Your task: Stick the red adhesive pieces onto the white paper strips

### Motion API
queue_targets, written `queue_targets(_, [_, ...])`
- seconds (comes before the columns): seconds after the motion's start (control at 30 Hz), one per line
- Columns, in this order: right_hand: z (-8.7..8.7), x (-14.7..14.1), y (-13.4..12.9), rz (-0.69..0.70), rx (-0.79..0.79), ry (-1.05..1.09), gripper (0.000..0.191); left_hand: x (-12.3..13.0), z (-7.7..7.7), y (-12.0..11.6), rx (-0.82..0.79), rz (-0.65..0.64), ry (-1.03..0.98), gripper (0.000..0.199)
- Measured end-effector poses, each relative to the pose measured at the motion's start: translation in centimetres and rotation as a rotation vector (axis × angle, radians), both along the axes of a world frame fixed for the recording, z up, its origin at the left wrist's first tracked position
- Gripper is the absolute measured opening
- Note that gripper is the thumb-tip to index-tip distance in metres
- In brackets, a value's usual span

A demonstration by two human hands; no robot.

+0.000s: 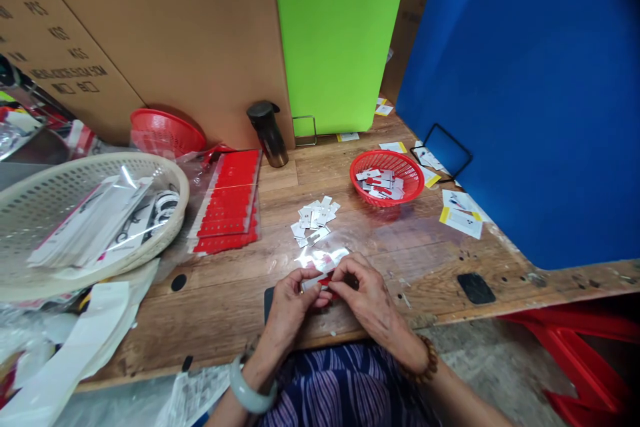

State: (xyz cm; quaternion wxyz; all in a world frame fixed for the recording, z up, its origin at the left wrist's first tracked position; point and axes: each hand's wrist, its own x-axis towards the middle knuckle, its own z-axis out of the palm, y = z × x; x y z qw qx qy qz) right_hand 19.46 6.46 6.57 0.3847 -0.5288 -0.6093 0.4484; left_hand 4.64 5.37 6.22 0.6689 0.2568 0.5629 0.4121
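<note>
Near the table's front edge my two hands meet in front of my lap. My left hand [293, 301] is closed in a pinch on a small flat pale plate [311, 284]. Fingertips of my right hand [371, 295] are pressed together on a small red piece [327, 279] lying at that plate; whether it is stuck on, I cannot tell. Just beyond my hands is a loose pile of small silvery plates [316, 217] with slots. Farther right stands a red plastic basket [388, 203] holding similar plates, some with red on them.
Red perforated sheets [231, 195] lie left of the pile. A cream basket [181, 213] with printed cards stands far left. At the back are a dark bottle [271, 137], a green panel [340, 40] and a blue panel [530, 100]. Printed cards [463, 221] lie at right.
</note>
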Motion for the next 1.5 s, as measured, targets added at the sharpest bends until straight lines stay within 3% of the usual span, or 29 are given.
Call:
queue_targets(0.13, [0.2, 0.2, 0.1, 0.043, -0.056, -0.001, 0.012, -0.1, 0.1, -0.1, -0.024, 0.014, -0.032, 0.042])
queue_targets(0.8, [-0.4, -0.2, 0.6, 0.036, -0.019, -0.072, 0.014, -0.4, -0.3, -0.4, -0.046, 0.022, -0.065, 0.037])
queue_targets(1.1, [-1.3, -0.4, 0.7, 0.022, -0.084, 0.026, 0.009, -0.7, -0.1, -0.3, -0.085, -0.004, -0.070, 0.039])
queue_targets(1.13, [-1.5, -0.4, 0.7, 0.013, -0.100, 0.048, 0.010, -0.8, -0.1, -0.3, -0.090, -0.004, -0.066, 0.038])
queue_targets(1.23, [-2.0, 0.0, 1.0, -0.049, -0.117, 0.096, 0.039, -0.8, -0.2, -0.3, -0.127, -0.008, -0.059, 0.036])
queue_targets(1.3, [-2.1, 0.5, 1.2, -0.068, -0.111, 0.103, 0.036, -0.8, -0.1, -0.3, -0.153, 0.002, -0.063, 0.035])
queue_targets(1.37, [-2.0, 0.8, 1.2, -0.014, -0.159, 0.108, 0.019, -0.7, 0.1, -0.3, -0.158, 0.018, -0.061, 0.034])
queue_targets(1.5, [-1.6, 0.7, 0.9, 0.117, -0.317, 0.140, 0.028, -0.7, 0.4, -0.2, -0.134, 0.005, -0.052, 0.035])
